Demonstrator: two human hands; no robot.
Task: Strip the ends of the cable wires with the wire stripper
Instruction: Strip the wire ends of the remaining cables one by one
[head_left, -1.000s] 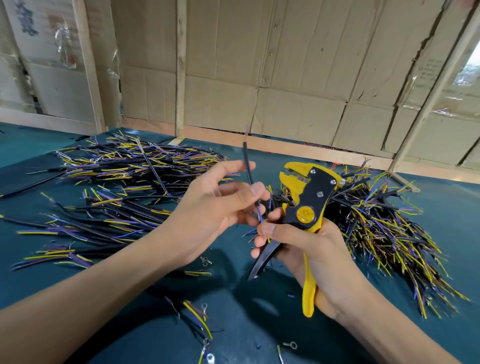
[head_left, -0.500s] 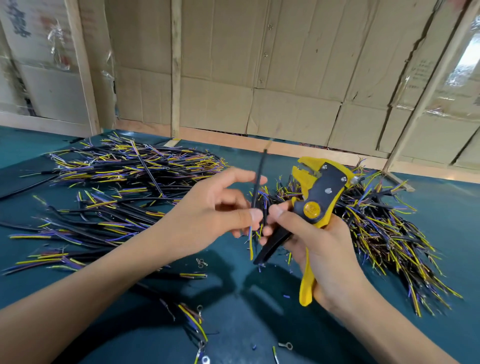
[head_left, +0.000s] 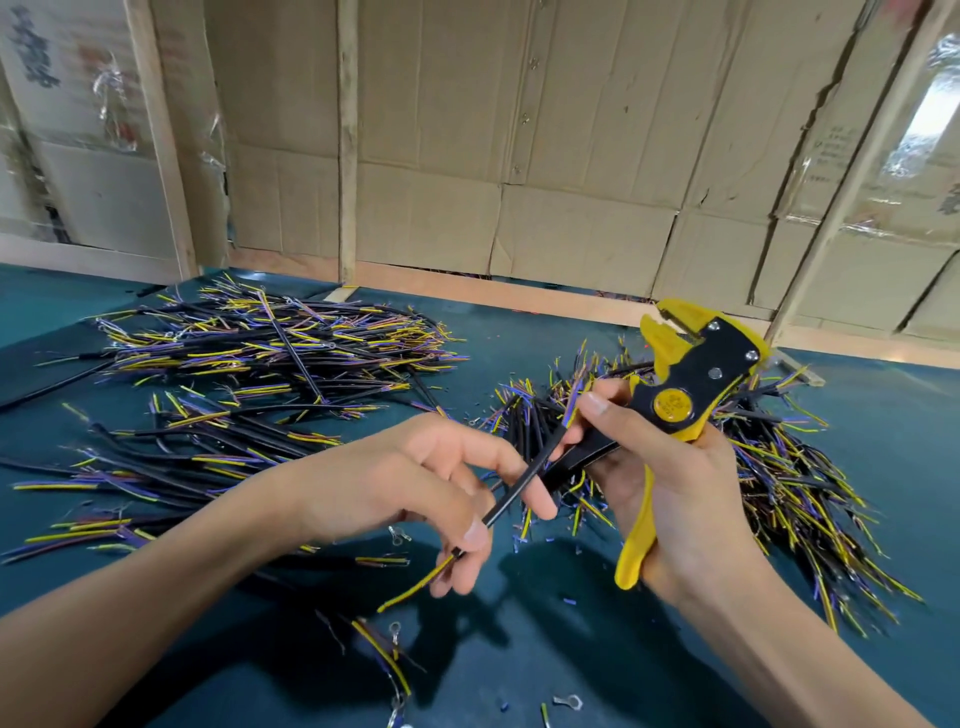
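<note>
My left hand (head_left: 415, 488) pinches a short black cable (head_left: 519, 493) that slants from lower left to upper right, its yellow and purple wires sticking out below my fingers. The cable's upper end reaches the thumb of my right hand (head_left: 670, 478). That hand grips the yellow and black wire stripper (head_left: 685, 384) by its handles, jaws pointing up and away from the cable. No wire sits in the jaws.
A pile of cut cables (head_left: 270, 353) lies at the back left on the green table (head_left: 571, 649), and another pile (head_left: 789, 467) lies behind my right hand. Small ring terminals (head_left: 566, 701) and insulation bits litter the near table. A cardboard wall stands behind.
The cable has swung from upright to a low slant, and my left hand has dropped lower along it. The stripper has moved up and to the right.
</note>
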